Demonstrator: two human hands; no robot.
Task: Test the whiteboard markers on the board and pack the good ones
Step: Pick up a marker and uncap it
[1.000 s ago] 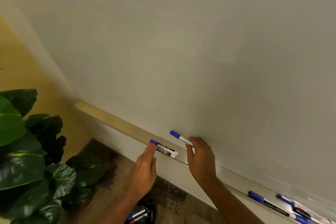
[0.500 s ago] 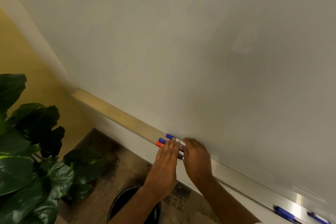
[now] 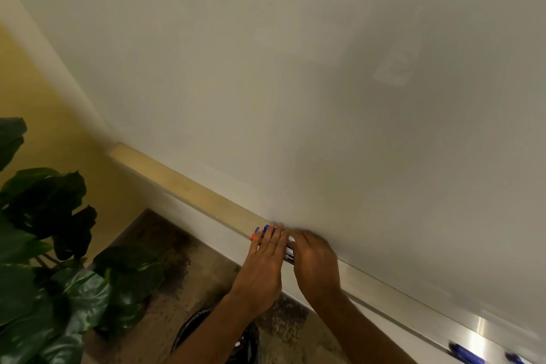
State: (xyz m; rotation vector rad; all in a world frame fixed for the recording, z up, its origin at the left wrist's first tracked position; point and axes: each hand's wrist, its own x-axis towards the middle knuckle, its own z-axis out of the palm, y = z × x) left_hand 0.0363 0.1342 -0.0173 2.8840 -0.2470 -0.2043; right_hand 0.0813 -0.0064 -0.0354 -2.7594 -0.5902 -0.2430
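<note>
Small bunch of markers (image 3: 288, 248) lying side by side on the whiteboard's tray (image 3: 189, 186), about midway along it. White barrels with black labels, two blue caps (image 3: 266, 227) and one red cap (image 3: 253, 236) poking out at the left end. Two more blue-capped markers (image 3: 465, 354) sit way down the tray's right end, blurry.

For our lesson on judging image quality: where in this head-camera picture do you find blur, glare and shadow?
Head view: light is dim and warm; a broad soft shadow darkens the middle of the whiteboard; a glare patch shines on the metal tray at lower right; the blue markers there smear with motion blur; the left hand and right hand look soft-edged.
</note>
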